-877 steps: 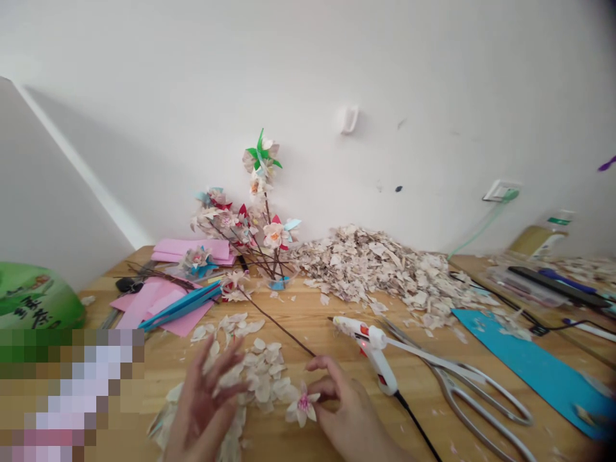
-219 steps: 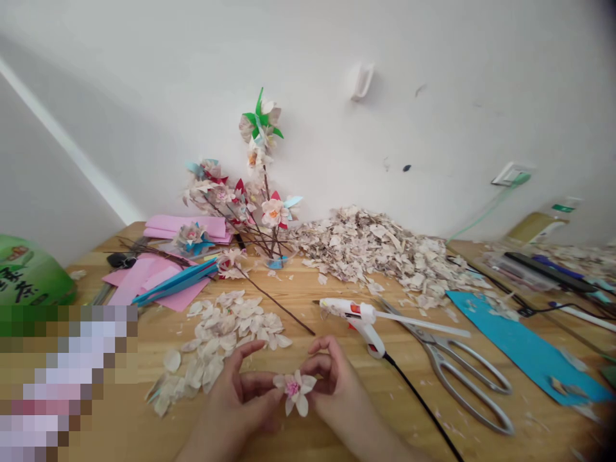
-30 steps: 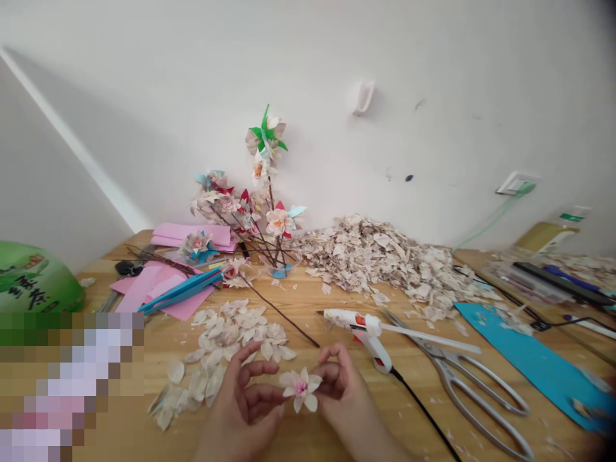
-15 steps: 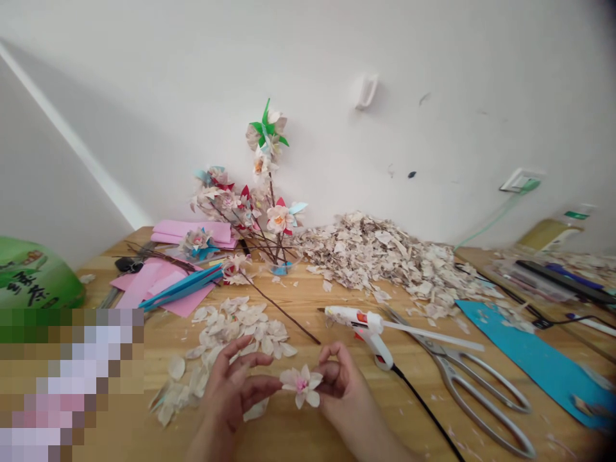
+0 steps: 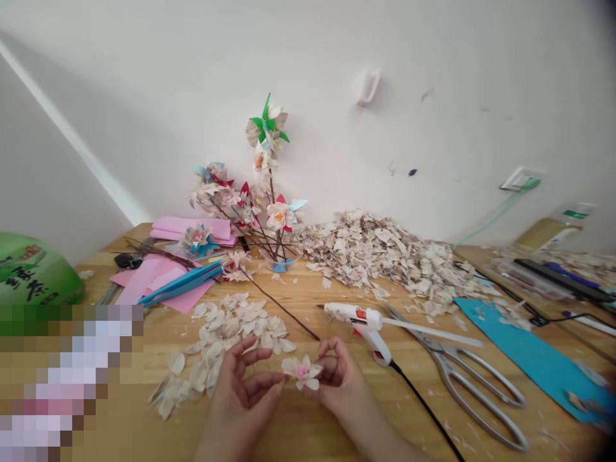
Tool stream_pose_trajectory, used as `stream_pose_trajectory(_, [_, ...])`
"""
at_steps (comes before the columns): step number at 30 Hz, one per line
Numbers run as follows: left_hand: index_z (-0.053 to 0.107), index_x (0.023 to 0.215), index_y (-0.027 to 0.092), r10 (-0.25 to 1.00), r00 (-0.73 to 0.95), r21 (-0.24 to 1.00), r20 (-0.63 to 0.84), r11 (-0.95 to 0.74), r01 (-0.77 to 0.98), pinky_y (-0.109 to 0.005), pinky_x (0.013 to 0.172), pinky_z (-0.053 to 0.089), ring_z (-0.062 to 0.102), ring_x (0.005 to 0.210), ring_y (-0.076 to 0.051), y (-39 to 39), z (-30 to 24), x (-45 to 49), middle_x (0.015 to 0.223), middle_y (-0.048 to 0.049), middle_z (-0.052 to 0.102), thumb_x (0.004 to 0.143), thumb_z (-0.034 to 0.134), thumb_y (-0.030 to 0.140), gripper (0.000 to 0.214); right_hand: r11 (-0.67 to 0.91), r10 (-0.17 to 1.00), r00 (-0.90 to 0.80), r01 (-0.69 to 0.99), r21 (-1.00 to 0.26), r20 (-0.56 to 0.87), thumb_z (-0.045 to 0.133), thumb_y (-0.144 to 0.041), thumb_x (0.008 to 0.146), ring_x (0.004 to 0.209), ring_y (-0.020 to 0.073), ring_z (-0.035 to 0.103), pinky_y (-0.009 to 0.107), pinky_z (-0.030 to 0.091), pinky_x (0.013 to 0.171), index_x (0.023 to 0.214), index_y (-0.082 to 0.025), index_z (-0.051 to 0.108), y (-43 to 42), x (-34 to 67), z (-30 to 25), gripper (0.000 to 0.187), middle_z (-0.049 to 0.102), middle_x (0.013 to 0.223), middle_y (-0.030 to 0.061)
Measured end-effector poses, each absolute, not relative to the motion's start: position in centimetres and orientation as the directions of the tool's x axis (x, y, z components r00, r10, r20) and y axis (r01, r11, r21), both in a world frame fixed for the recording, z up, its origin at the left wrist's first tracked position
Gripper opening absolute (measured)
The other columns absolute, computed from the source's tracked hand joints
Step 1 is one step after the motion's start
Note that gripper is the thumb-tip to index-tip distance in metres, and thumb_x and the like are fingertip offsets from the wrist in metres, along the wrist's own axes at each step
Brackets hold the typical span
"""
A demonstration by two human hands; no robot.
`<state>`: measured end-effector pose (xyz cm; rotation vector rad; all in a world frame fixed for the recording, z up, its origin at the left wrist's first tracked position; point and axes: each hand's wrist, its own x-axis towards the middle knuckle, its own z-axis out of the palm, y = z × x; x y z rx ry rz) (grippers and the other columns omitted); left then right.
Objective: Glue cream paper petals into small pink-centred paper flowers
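The left grip (image 5: 240, 401) had lifted off the loose petals (image 5: 226, 337), which now lay beyond it, and moved in beside the right grip (image 5: 339, 378), its fingers reaching the pink-centred flower (image 5: 302, 372) between them.
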<state>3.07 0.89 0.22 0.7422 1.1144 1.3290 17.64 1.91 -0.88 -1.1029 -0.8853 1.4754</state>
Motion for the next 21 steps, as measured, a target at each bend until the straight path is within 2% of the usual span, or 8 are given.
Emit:
stream_pose_trajectory(4, [0.044,0.099,0.022,0.97,-0.146,0.927,-0.196,0.134,-0.35,-0.029,0.058,0.052,0.064,0.057,-0.013,0.8,0.22,3.59,0.085,-0.0007,0.06,0.049,0.076,0.019,0.06,-0.154,0.988,-0.011,-0.285,-0.946,-0.157,0.082,-0.018,0.041,0.044,0.0102,0.054,0.02,0.038,0.047,0.07,-0.024,0.034,1.68,17.37,-1.09,0.056,0.058,0.048,-0.0118])
stream_pose_trajectory(8, [0.044,0.1,0.022,0.968,-0.143,0.927,-0.208,0.148,-0.343,-0.027,0.054,0.05,0.063,0.053,-0.012,0.72,0.82,3.52,0.084,-0.0012,0.061,0.048,0.076,0.02,0.061,-0.107,0.992,0.048,-0.194,-0.975,-0.118,0.078,-0.016,0.047,0.048,0.0122,0.056,0.021,0.04,0.048,0.073,-0.025,0.035,1.31,17.14,-1.18,0.051,0.058,0.051,-0.0105])
stream_pose_trajectory(13, [0.043,0.1,0.022,0.968,-0.122,0.912,-0.219,0.159,-0.378,-0.031,0.058,0.05,0.065,0.054,-0.015,0.58,0.89,3.51,0.087,-0.0027,0.062,0.046,0.079,0.021,0.065,-0.036,0.995,0.095,-0.066,-0.997,-0.042,0.067,-0.01,0.055,0.051,0.0125,0.057,0.021,0.041,0.05,0.073,-0.025,0.034,1.04,17.22,-1.22,0.041,0.058,0.052,-0.0103])
stream_pose_trajectory(21, [0.045,0.1,0.022,0.961,-0.115,0.892,-0.252,0.184,-0.413,-0.037,0.064,0.051,0.067,0.059,-0.019,0.44,0.79,3.63,0.09,-0.0061,0.064,0.042,0.082,0.025,0.069,-0.014,0.996,0.087,-0.002,-1.0,-0.014,0.063,-0.01,0.058,0.055,0.0148,0.059,0.025,0.043,0.054,0.073,-0.025,0.034,0.99,17.45,-1.09,0.036,0.059,0.055,-0.0085])
